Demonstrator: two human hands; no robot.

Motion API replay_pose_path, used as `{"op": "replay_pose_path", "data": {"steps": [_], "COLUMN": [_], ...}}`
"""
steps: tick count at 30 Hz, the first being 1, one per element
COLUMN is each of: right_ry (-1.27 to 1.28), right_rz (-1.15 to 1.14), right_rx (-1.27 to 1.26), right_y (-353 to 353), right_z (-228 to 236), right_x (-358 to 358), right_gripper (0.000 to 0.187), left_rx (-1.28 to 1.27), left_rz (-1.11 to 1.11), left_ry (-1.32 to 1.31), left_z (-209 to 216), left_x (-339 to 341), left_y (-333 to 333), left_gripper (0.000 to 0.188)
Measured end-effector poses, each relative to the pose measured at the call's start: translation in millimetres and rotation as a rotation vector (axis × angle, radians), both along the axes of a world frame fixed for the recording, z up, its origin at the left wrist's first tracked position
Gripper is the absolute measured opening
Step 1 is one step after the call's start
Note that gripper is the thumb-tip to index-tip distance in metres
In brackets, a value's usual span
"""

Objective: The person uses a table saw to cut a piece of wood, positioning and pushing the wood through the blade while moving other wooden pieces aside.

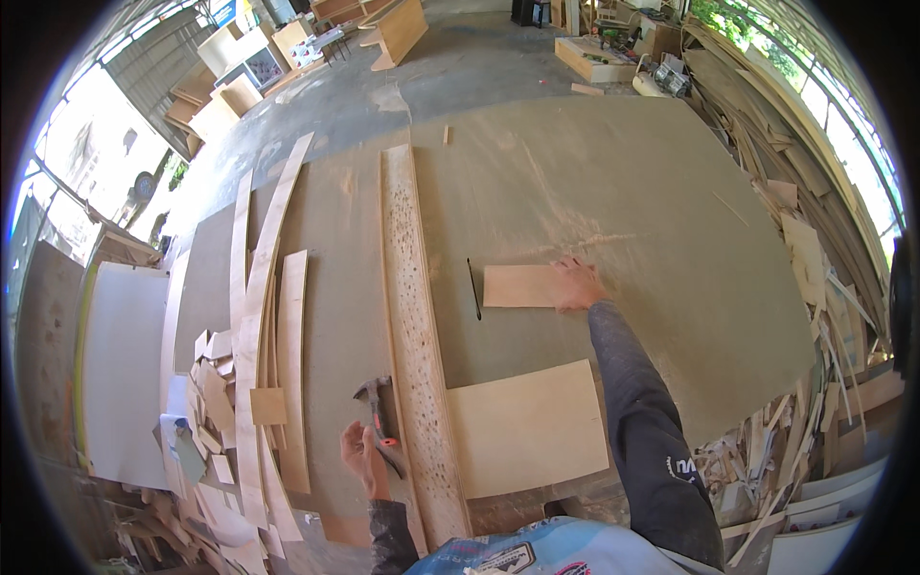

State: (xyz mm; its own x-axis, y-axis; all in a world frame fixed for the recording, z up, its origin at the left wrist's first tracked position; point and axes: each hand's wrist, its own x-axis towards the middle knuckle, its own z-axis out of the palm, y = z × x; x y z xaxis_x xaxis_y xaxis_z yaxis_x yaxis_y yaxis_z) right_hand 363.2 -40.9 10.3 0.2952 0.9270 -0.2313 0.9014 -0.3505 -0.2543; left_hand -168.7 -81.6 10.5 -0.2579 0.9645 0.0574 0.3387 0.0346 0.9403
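Observation:
A small rectangular piece of plywood (pixel 518 286) lies on the large brown work surface. At its right end, my right hand (pixel 580 285) has its fingers bent over the edge and grips it. Close by on the left is a thin black stick-like thing (pixel 474 289). My left hand (pixel 361 460) is lower down, its fingers curled together; whatever may be in them is too small to make out. Right beside it lies a claw hammer (pixel 375 407) with a dark head and a red-and-black handle. A long board dotted with many marks (pixel 414 287) runs between my hands.
A larger plywood panel (pixel 529 427) sits near my body. Long wooden strips (pixel 259 307) and a heap of offcuts (pixel 216 383) are on the left. Scrap wood (pixel 767 431) and stacked boards (pixel 795 153) line the right side. Wooden furniture (pixel 398 34) stands at the back.

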Motion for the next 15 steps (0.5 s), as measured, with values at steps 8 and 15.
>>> {"op": "replay_pose_path", "data": {"steps": [8, 15], "right_ry": [0.133, 0.278], "right_rz": [0.071, 0.242], "right_rx": [0.259, 0.294], "right_y": [-104.5, -82.6], "right_z": [8.7, -4.2], "right_x": [-5.5, -71.6], "right_gripper": [0.093, 0.075], "left_rx": [-0.015, 0.068], "left_rz": [-0.286, -0.607], "left_ry": [0.022, 0.251], "left_z": [15.9, 9.9], "left_x": [53.6, 109.7], "left_y": [-1.4, -11.8], "left_gripper": [0.021, 0.027]}}
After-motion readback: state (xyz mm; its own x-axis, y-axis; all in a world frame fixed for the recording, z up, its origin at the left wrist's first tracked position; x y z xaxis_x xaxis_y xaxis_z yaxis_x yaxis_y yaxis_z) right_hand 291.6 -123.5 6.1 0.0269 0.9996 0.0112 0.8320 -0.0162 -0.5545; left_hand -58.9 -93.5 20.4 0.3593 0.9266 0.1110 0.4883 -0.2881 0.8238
